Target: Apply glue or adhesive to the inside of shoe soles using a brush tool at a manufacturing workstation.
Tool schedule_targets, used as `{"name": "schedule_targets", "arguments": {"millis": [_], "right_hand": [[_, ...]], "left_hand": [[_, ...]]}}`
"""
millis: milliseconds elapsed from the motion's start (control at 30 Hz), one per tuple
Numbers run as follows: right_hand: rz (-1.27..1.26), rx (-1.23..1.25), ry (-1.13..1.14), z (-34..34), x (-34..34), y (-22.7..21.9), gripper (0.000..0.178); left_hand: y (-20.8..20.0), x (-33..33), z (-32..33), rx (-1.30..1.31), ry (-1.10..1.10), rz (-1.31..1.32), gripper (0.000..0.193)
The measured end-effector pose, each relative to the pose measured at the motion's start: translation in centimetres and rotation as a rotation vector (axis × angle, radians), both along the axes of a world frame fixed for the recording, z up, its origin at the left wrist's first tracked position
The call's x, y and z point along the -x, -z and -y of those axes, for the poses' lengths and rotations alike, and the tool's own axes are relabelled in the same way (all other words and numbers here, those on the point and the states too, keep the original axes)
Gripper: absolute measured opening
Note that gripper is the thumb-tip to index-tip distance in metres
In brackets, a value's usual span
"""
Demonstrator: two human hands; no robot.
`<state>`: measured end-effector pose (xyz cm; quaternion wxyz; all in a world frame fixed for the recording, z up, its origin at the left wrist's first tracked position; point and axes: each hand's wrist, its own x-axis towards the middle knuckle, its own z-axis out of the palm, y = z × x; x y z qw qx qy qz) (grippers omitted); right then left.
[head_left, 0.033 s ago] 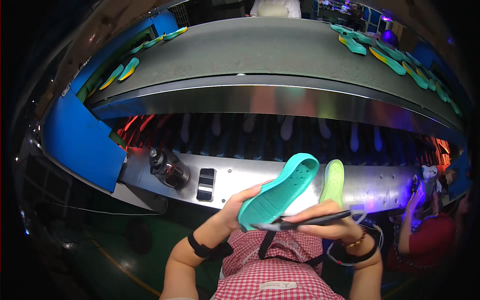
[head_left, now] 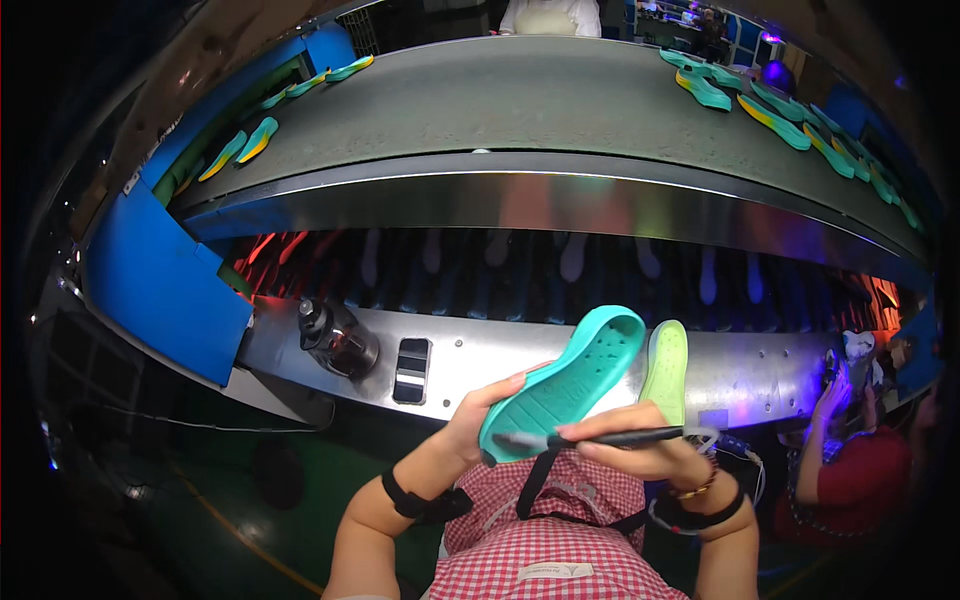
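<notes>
My left hand [head_left: 476, 415] is closed around the heel-side edge of a teal shoe sole [head_left: 570, 375], tilted with its hollow side up and its holed toe end pointing away to the right. Pinched in my right hand [head_left: 645, 452] is a brush with a black handle [head_left: 630, 437]. Its grey bristles [head_left: 522, 441] rest on the inner face of the sole near the heel. Just beyond my right hand a light green sole [head_left: 668, 365] lies on the metal ledge [head_left: 500, 355], its lower end hidden by that hand.
A dark bottle [head_left: 338, 340] and a phone-like black object [head_left: 411, 370] occupy the ledge at left. Beyond runs a grey conveyor belt [head_left: 500, 100], with teal and yellow soles [head_left: 705, 90] at both ends. Below it, more soles sit in a dark rack [head_left: 575, 255]. Another person [head_left: 850, 480] works at right.
The brush tip has shifted from the sole's near edge onto its inner heel area. The teal sole has turned slightly, showing more of its inner face.
</notes>
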<state>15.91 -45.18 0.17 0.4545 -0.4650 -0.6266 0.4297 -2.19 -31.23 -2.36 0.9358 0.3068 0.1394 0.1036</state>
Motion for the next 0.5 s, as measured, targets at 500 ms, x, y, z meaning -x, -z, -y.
{"name": "schedule_targets", "arguments": {"millis": [500], "right_hand": [[0.399, -0.398, 0.684, -2.1, 0.6, 2.9, 0.017]], "left_hand": [[3.5, -0.4, 0.1, 0.162, -0.178, 0.119, 0.050]]}}
